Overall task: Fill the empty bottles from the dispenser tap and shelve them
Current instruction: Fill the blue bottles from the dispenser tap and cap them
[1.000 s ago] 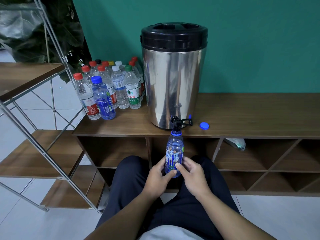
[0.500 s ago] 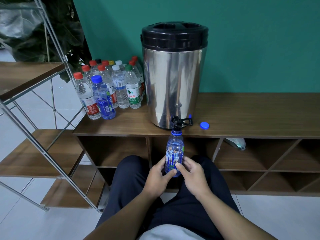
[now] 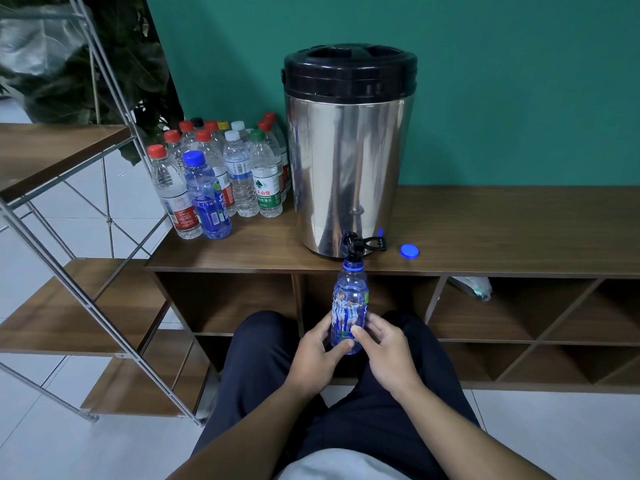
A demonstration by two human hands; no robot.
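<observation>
A steel dispenser [image 3: 346, 161] with a black lid stands on the wooden cabinet top [image 3: 485, 230]. Its black tap [image 3: 355, 245] hangs over the front edge. Directly under the tap I hold a blue-tinted bottle [image 3: 349, 299] upright, uncapped, its mouth touching the spout. My left hand [image 3: 318, 355] grips its lower left side and my right hand [image 3: 384, 351] grips its lower right side. The bottle's blue cap [image 3: 409, 251] lies on the cabinet top just right of the tap.
Several capped bottles [image 3: 221, 174] stand in a cluster left of the dispenser. A metal-framed rack with wooden shelves [image 3: 83, 306] stands to the left. Open cubbies [image 3: 540, 327] run under the cabinet top; a crumpled plastic item [image 3: 474, 285] lies in one. My knees are below the bottle.
</observation>
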